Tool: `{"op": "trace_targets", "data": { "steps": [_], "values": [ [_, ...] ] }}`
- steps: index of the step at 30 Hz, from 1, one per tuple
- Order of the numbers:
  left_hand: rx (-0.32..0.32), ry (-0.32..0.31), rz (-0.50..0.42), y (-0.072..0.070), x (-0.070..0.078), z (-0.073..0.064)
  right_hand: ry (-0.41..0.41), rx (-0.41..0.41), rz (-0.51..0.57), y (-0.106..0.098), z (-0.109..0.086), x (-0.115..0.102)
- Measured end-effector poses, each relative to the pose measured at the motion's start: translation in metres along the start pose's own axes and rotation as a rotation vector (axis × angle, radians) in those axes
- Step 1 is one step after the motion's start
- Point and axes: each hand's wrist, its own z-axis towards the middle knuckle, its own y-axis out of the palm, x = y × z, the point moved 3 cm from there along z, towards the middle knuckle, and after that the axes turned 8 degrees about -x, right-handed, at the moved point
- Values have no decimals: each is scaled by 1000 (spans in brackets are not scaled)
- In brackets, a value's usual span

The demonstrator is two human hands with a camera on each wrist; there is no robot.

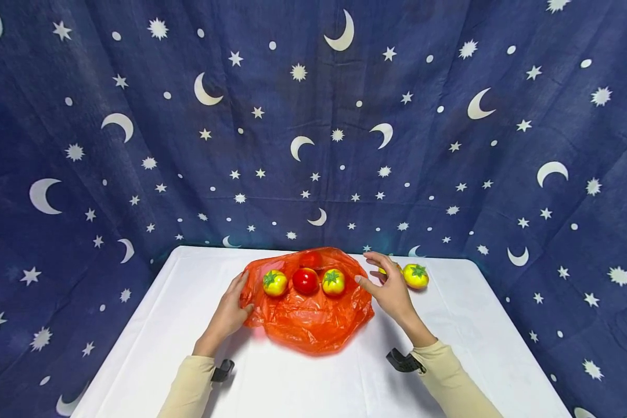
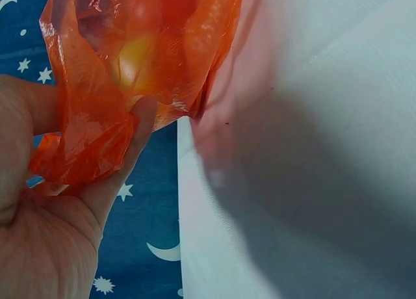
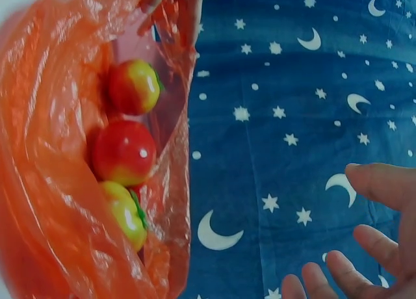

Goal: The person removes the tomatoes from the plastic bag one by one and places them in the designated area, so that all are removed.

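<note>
Plastic bag with tomatoes, between two hands

Bag (image 1: 313,331): one, orange-red, thin and crinkled, lying between the hands, its left edge pinched between the thumb and fingers of the left hand (image 1: 228,312).

Right hand (image 1: 393,293): fingers spread wide, holding nothing, just beside the bag's right edge.

Contents, in the bag's opening: one yellow tomato (image 1: 275,283) with green leaves, nearest the left hand; one red tomato (image 1: 305,281), midway between the hands; one yellow-green tomato (image 1: 333,282), leafy, nearest the right hand.

Outside the bag: one loose tomato (image 1: 415,276), yellow, leafy, just right of the right hand; a further yellow item (image 1: 382,270), mostly hidden behind that hand.

Setting: white table (image 1: 313,389) under both hands; blue curtain (image 1: 271,145) with moons and stars, beyond them.
</note>
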Motion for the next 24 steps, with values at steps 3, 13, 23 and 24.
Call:
{"op": "trace_targets", "data": {
  "steps": [3,13,23,24],
  "values": [
    [-3,-8,-1,1,0,-1,-8,-28,10,8,-4,-2],
    [-15,-20,15,-1,1,-1,-10,-86,57,42,-12,-1],
    [-15,-10,1,-2,2,0,71,-195,131,75,-12,-21],
    [-12,-8,-1,-2,2,0,82,-197,132,79,-11,-19]
  ]
}}
